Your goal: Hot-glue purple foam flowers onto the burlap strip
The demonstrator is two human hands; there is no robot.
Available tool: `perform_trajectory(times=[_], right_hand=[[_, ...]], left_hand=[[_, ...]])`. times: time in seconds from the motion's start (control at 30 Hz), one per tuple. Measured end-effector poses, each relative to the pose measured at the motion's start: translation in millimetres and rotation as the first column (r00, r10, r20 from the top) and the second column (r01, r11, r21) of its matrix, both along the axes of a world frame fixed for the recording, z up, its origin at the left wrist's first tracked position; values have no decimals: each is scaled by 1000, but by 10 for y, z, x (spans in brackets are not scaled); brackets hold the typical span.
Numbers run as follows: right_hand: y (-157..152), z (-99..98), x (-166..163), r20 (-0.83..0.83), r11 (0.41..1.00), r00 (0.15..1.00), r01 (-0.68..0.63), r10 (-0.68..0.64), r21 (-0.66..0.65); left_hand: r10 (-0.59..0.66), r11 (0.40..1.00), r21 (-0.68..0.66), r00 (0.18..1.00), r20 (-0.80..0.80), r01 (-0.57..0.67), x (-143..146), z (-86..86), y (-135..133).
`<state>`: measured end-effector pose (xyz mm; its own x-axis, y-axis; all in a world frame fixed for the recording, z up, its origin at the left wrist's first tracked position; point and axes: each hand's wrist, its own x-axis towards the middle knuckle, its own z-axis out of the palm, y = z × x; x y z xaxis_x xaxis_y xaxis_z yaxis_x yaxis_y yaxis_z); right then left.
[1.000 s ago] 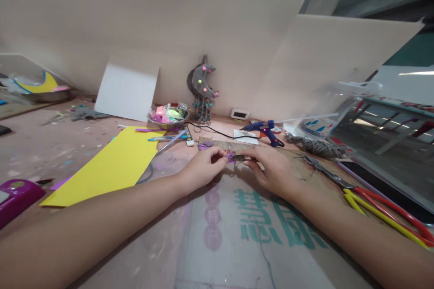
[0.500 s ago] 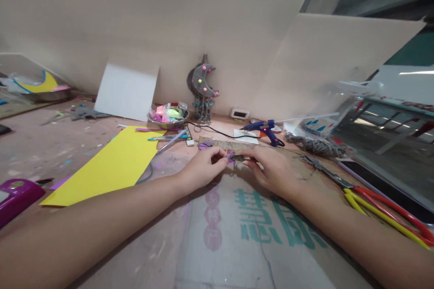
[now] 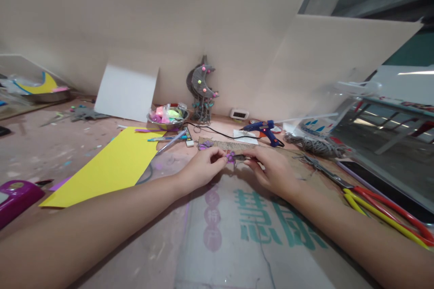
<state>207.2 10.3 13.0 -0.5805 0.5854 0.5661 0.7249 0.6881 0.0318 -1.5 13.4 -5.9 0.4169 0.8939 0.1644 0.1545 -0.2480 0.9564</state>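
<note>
My left hand pinches the left edge of a small purple flower-shaped piece between thumb and fingertips. From the right, my right hand grips a short dark grey piece that meets the purple one; its exact kind is too small to make out. A thin grey strand dangles under the join. Behind my left fingers lies another purple piece, beside a ruler-like strip. Both hands are over a clear printed plastic sheet with green and pink characters.
A blue glue gun rests at the back, with grey yarn to its right. Scissors and a phone lie on the right. Yellow paper and a bowl of clay packets are left. A grey moon ornament stands behind.
The purple piece appears turned slightly, showing more of its face between my fingertips. Both hands keep nearly the same place and grip.
</note>
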Motion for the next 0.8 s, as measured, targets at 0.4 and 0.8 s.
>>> perform_trajectory(times=[0.4, 0.8], right_hand=[[8, -21, 11, 48, 1000, 999, 23, -23, -5], [9, -3, 2, 32, 1000, 999, 18, -18, -10]], left_hand=[[66, 990, 129, 997, -47, -60, -2, 12, -9], [55, 977, 212, 994, -90, -34, -10, 47, -22]])
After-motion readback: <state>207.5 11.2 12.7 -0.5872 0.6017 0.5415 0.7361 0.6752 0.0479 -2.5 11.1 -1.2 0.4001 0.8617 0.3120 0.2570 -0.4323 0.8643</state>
